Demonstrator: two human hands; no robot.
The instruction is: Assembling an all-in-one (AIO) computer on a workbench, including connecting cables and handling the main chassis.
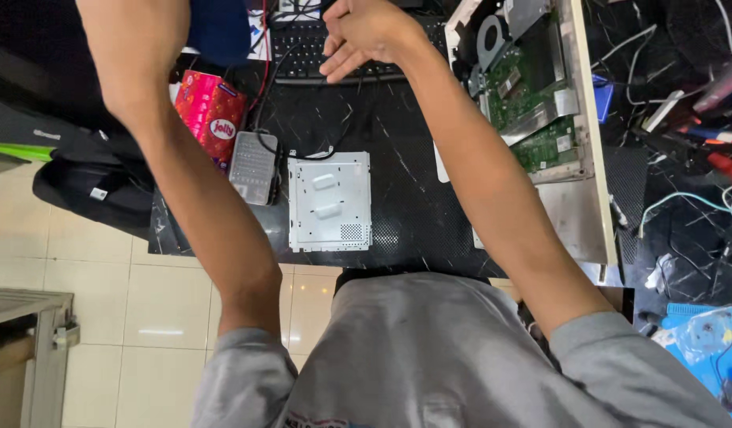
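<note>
Nearby, right hand (364, 36) hovers over keyboard (318, 49), perhaps touching; metal plate (329, 202) behind

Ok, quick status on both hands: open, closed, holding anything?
Left hand: out of frame above, cannot be told.
Right hand: loosely curled, holding nothing visible, over the black keyboard.

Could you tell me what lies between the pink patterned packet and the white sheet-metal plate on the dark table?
In the head view, a small grey ribbed box lies between the pink patterned packet and the white sheet-metal plate.
</note>
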